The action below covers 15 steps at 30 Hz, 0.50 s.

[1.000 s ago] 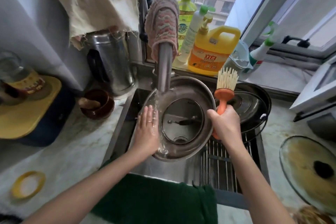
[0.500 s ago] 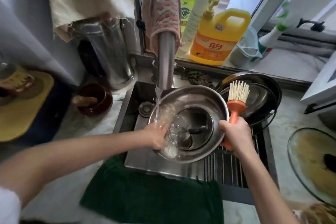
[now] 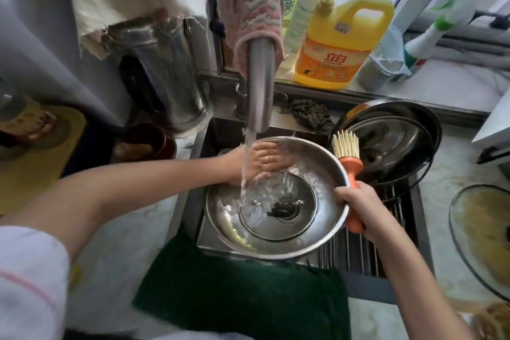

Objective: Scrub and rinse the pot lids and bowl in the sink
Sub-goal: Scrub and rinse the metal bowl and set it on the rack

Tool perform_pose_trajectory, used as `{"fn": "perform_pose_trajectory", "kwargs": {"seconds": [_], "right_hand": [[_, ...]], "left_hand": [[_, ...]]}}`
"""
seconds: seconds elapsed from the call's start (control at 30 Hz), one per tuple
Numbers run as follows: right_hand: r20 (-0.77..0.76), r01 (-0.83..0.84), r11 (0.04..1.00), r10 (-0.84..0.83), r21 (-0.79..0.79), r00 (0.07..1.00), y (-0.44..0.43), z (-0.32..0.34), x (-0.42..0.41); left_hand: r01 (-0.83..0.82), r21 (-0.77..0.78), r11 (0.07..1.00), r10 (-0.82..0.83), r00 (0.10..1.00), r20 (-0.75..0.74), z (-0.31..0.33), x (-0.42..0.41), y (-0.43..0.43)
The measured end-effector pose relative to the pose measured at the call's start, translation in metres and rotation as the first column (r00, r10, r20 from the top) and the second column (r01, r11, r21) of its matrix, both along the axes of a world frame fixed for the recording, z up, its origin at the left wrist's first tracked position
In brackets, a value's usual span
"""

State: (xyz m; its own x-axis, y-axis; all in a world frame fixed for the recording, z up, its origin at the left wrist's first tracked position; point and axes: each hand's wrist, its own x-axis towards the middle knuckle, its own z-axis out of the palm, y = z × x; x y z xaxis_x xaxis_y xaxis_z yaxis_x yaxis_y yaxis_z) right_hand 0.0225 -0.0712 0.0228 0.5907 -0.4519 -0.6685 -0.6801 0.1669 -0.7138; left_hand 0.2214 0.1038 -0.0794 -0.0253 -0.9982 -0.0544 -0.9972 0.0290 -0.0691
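A steel bowl (image 3: 328, 201) is held tilted over the sink (image 3: 209, 130) under the running tap (image 3: 259, 85). Inside the bowl lies a glass pot lid (image 3: 278, 218) with a dark knob. My left hand (image 3: 259, 163) lies flat against the bowl's inner far wall, with water running over it. My right hand (image 3: 358, 204) grips the bowl's right rim together with the handle of an orange scrubbing brush (image 3: 349, 163), bristles up. Another steel lid (image 3: 392, 143) leans in a dark pan (image 3: 430, 124) at the sink's right.
A yellow detergent jug (image 3: 342, 44) and other bottles stand on the sill behind the tap. A steel kettle (image 3: 162, 72) sits back left, with a brown bowl (image 3: 154, 143) in front of it. A dirty glass lid (image 3: 485, 237) lies on the right counter. A green cloth (image 3: 242, 292) hangs over the sink's front edge.
My left hand has moved from the bowl's near left rim to its far inner wall, under the water stream. The camera has tipped and moved closer. My right hand keeps its hold.
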Motion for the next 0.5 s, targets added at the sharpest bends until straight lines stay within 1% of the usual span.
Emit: {"fn": "perform_pose_trajectory", "kwargs": {"seconds": [0.03,0.07,0.1,0.13,0.17,0.2,0.23,0.27,0.3,0.33,0.37,0.4,0.47,0.5], "right_hand": [[0.003,0.015,1.0,-0.015,0.0,1.0,-0.001,-0.002,0.0],[0.003,0.036,0.999,-0.036,-0.013,0.999,-0.001,-0.005,0.0],[0.007,0.053,0.998,-0.053,-0.03,0.999,-0.002,-0.007,0.0],[0.014,0.068,0.997,-0.067,-0.045,0.998,-0.002,-0.008,0.002],[0.017,0.076,0.995,-0.075,-0.063,0.997,-0.003,-0.01,0.004],[0.012,0.081,0.993,-0.08,-0.083,0.997,-0.002,-0.01,0.007],[0.004,0.083,0.992,-0.083,-0.098,0.997,-0.002,-0.01,0.012],[-0.003,0.09,0.99,-0.091,-0.105,0.996,0.0,-0.008,0.014],[-0.007,0.095,0.99,-0.096,-0.103,0.995,0.0,-0.008,0.018],[-0.01,0.104,0.99,-0.105,-0.092,0.994,0.001,-0.008,0.021],[-0.003,0.118,0.989,-0.119,-0.083,0.993,0.003,-0.009,0.022],[0.005,0.123,0.99,-0.123,-0.074,0.992,0.005,-0.009,0.025],[0.017,0.121,0.988,-0.12,-0.092,0.993,0.01,-0.009,0.026],[0.028,0.112,0.987,-0.109,-0.113,0.994,0.012,-0.009,0.025]], "left_hand": [[-0.078,0.039,0.996,0.079,0.997,-0.019,0.0,-0.006,0.011],[-0.162,0.117,0.98,0.166,0.986,-0.021,0.007,-0.015,0.023],[-0.246,0.156,0.957,0.254,0.966,-0.037,0.016,-0.026,0.032],[-0.315,0.233,0.92,0.336,0.94,-0.054,0.027,-0.038,0.038],[-0.359,0.322,0.876,0.428,0.887,-0.174,0.031,-0.049,0.043],[-0.352,0.444,0.824,0.512,0.799,-0.317,0.038,-0.063,0.049],[-0.341,0.559,0.756,0.623,0.638,-0.453,0.047,-0.074,0.053],[-0.35,0.551,0.757,0.646,0.522,-0.556,0.055,-0.087,0.057],[-0.382,0.504,0.774,0.633,0.451,-0.63,0.065,-0.099,0.061],[-0.424,0.398,0.814,0.572,0.46,-0.679,0.071,-0.109,0.066],[-0.459,0.26,0.85,0.494,0.522,-0.696,0.072,-0.12,0.069],[-0.479,0.11,0.871,0.42,0.61,-0.672,0.067,-0.125,0.071],[-0.469,-0.191,0.862,0.29,0.767,-0.573,0.054,-0.131,0.071],[-0.443,-0.31,0.841,0.237,0.817,-0.525,0.048,-0.132,0.071]]}}
